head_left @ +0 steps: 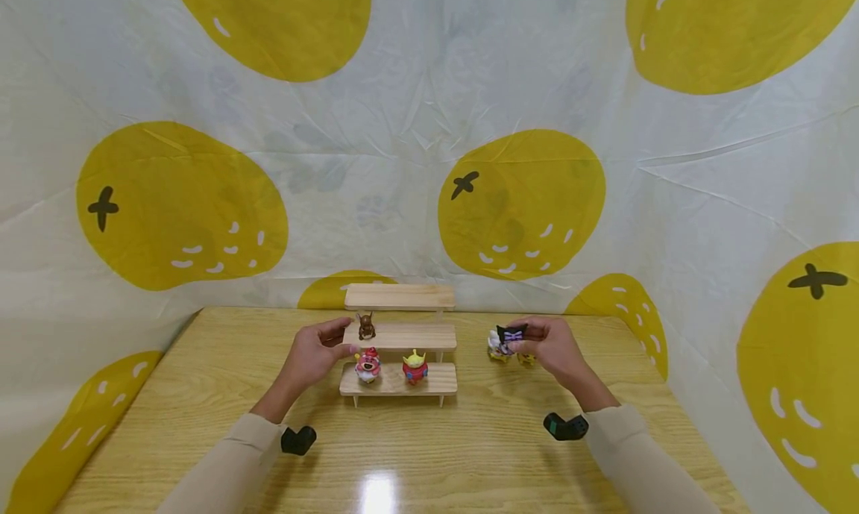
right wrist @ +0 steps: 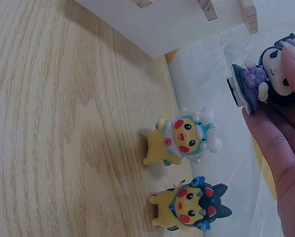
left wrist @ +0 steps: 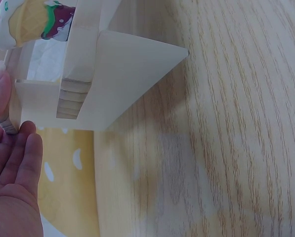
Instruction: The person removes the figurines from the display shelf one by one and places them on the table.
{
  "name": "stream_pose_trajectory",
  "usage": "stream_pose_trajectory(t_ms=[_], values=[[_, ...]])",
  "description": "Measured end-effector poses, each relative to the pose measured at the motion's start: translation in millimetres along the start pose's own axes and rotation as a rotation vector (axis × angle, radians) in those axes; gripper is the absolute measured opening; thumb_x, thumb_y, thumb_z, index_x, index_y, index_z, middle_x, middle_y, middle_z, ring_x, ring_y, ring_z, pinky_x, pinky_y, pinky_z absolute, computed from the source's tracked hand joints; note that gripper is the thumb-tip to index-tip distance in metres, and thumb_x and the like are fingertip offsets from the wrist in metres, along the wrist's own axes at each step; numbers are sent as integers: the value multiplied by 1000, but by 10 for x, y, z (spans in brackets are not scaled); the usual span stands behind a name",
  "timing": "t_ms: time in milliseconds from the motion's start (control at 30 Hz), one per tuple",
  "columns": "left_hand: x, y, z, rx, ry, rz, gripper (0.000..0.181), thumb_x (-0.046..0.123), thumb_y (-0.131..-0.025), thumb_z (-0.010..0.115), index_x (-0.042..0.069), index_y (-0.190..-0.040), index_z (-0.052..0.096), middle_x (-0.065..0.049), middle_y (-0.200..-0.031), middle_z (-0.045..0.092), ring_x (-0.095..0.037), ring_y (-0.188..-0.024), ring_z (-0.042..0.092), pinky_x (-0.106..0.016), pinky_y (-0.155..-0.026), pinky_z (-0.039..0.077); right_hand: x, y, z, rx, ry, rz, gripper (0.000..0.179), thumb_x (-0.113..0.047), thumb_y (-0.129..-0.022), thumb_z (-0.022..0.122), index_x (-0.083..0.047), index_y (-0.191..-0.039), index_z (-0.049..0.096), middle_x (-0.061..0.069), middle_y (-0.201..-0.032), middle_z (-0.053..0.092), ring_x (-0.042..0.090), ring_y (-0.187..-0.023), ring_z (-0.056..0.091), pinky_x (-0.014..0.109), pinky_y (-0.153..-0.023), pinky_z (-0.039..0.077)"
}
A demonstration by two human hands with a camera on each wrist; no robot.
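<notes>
My left hand is at the left end of a three-tier wooden display shelf. In the left wrist view, its thumb and fingertips pinch the middle board's end. A small brown figurine sits on that board, close to the fingers. On the lowest board stand a pink bear figurine and a red-and-blue figurine with a yellow-green head. To the right of the shelf, my right hand holds a black-and-purple figurine between thumb and fingers, raised off the table.
Two yellow Pikachu figurines stand on the wooden table, one in a white hood, the other in a dark eared hood. A pale cloth with big yellow fruit prints hangs behind. The shelf's top board carries nothing.
</notes>
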State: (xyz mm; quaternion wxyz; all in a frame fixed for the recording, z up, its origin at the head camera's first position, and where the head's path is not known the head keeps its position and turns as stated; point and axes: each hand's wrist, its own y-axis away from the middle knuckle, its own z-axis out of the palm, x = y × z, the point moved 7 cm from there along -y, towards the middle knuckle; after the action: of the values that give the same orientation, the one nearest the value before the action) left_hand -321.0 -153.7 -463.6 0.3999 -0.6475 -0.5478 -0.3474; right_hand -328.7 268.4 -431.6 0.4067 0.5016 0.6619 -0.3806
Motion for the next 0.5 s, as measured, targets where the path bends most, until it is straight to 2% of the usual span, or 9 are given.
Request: stream_pose_trajectory(t_ms=[200, 500], values=[[0, -2, 2, 1, -8, -3, 57, 17, -94, 80, 5, -146, 61, -20, -149, 61, -37, -134, 63, -45, -108, 58, 15, 10, -16, 1, 4, 2, 34, -3, -93, 77, 7, -124, 71, 30, -114, 75, 11, -82, 74, 26, -65, 59], [13, 12, -2, 4, -7, -4, 56, 15, -94, 79, 4, -146, 61, -20, -149, 60, -38, -134, 62, -45, -108, 57, 31, 21, -45, 10, 0, 10, 35, -4, -92, 78, 6, -125, 71, 28, -115, 75, 8, -83, 73, 25, -68, 59]])
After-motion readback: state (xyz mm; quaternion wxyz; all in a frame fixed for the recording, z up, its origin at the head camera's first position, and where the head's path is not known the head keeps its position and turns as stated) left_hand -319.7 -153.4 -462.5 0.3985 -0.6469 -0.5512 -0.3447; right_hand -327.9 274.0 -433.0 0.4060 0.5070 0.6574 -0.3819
